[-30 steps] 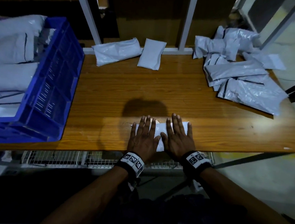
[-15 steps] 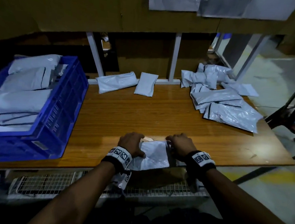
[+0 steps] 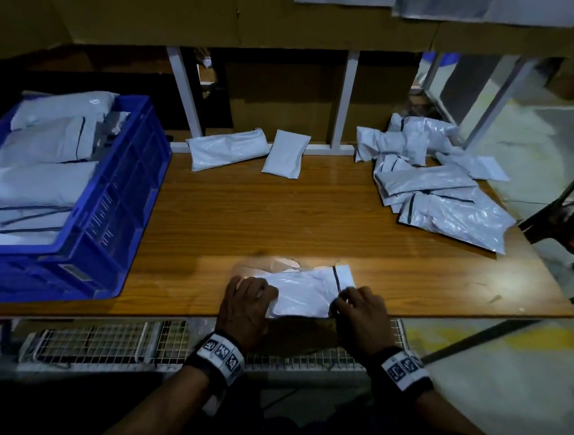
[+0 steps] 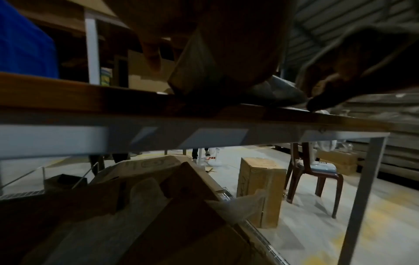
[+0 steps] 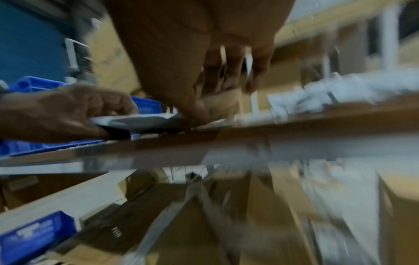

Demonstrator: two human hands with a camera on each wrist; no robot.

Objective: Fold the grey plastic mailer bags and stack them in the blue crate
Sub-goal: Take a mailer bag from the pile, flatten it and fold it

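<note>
Hands point(image 3: 305, 309), mailer point(image 3: 301, 295) prob. further unfolded

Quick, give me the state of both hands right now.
Left hand: fingers curled, gripping the left end of the folded mailer bag at the table's near edge.
Right hand: pinching the same bag's right end.

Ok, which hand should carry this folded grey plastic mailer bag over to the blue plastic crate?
Left hand, probably: it already grips the folded grey mailer bag's left end, and the blue plastic crate sits on that side.
</note>
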